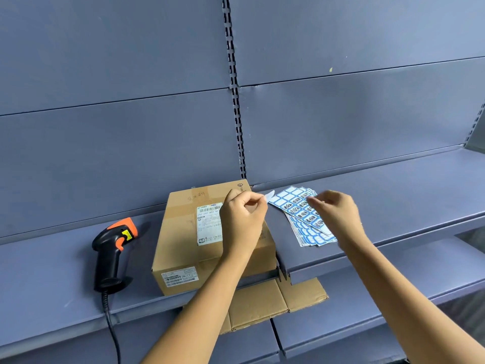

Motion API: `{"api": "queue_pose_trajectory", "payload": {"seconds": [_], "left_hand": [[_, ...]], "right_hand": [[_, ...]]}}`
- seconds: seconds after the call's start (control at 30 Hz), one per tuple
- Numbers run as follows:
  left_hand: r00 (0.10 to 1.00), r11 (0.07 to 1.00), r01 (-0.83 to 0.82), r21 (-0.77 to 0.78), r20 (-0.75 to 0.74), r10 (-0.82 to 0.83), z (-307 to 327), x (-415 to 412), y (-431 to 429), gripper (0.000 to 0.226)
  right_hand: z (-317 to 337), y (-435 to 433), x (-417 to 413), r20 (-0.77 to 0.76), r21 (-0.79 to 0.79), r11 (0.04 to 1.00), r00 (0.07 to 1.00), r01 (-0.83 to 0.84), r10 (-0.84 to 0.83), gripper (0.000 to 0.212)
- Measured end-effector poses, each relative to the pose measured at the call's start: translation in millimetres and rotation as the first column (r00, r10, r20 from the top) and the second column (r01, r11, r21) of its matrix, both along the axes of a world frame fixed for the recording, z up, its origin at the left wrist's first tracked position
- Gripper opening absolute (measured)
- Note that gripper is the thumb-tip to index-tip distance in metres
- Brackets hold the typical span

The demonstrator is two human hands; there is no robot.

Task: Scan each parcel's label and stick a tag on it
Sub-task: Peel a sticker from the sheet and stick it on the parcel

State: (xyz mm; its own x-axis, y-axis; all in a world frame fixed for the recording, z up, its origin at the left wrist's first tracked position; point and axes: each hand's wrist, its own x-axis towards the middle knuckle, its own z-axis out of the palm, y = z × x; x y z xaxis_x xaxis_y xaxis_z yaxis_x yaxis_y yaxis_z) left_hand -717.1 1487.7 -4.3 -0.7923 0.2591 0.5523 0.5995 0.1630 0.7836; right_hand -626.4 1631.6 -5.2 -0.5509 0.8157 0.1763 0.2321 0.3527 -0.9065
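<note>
- Keeps the parcel [183, 232] square on the shelf [52, 271] with its shipping label [208, 224] face up, likely to leave barcode and bare cardboard both within easy reach.
- Pinches a small pale tag [270, 197] between thumb and forefinger of the left hand [242, 219], raised over the parcel's 1 o'clock corner, apparently ready to press onto the box top.
- Holds the right hand [338, 216] over the fanned sticker sheets [296, 208] at the parcel's 3 o'clock, fingertips at the top sheet, probably to pin it flat for peeling; too blurred to tell whether gripping or merely pressing.
- Leaves the scanner [112, 248] standing on its base at 9 o'clock, untouched, cable trailing off the shelf edge: a likely sign of a scan already made.
- Stows flattened cardboard [262, 303] one level down, at 6 o'clock.
</note>
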Motion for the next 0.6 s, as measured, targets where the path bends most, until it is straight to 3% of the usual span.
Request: {"api": "queue_pose_trajectory", "payload": {"seconds": [0.1,0.2,0.4,0.6], "left_hand": [[0.919,0.986,-0.142,-0.091,-0.382,0.097,-4,1,-2,0.010],[0.746,0.955,-0.272,-0.116,-0.652,0.133,-5,1,-7,0.017],[0.570,0.931,-0.351,-0.100,-0.812,0.127,-5,-4,-16,0.019],[0.511,0.914,-0.396,-0.093,-0.849,0.135,-4,-6,-19,0.018]], "right_hand": [[29,-35,-9,-0.192,-0.221,0.938,0.954,-0.268,0.228,0.025],[35,-50,-13,-0.221,-0.259,0.912,0.939,-0.317,0.264,0.024],[31,-57,-17,-0.156,-0.292,0.901,0.946,-0.319,0.284,0.029],[26,-58,-20,-0.139,-0.257,0.917,0.950,-0.306,0.279,0.023]]}}
